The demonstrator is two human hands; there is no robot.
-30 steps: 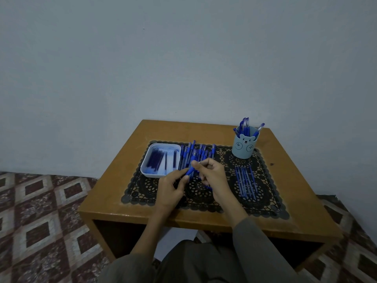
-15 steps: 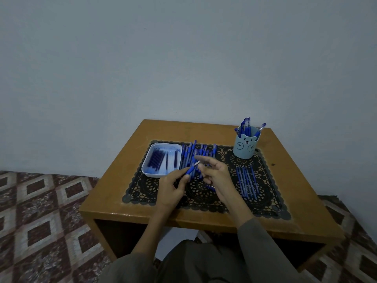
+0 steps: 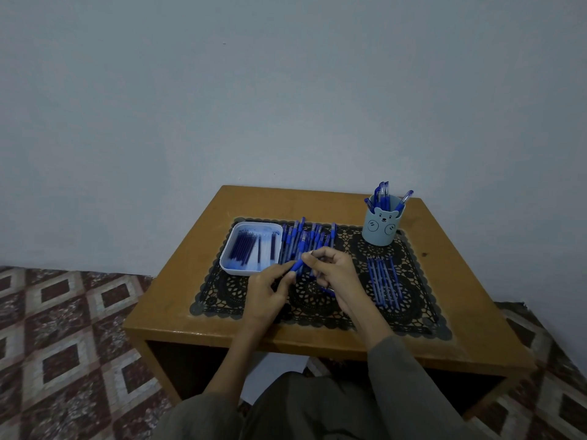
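My left hand (image 3: 265, 289) pinches the lower part of a blue pen (image 3: 298, 264) over the middle of the black lace mat (image 3: 317, 300). My right hand (image 3: 333, 273) pinches the pen's silver tip end with thumb and forefinger. Behind my hands lies a row of several blue pens (image 3: 305, 238). A white tray (image 3: 251, 247) at the left holds several dark refills. To the right lies a row of several thin blue pen parts (image 3: 384, 282).
A light blue bear-face cup (image 3: 382, 227) with several pens stands at the back right of the wooden table (image 3: 460, 306). A plain wall rises just behind the table. Patterned floor tiles surround it. My lap is at the front edge.
My right fingers have closed back onto the pen's tip after spreading half a second ago. Both hands stay in the same place over the mat.
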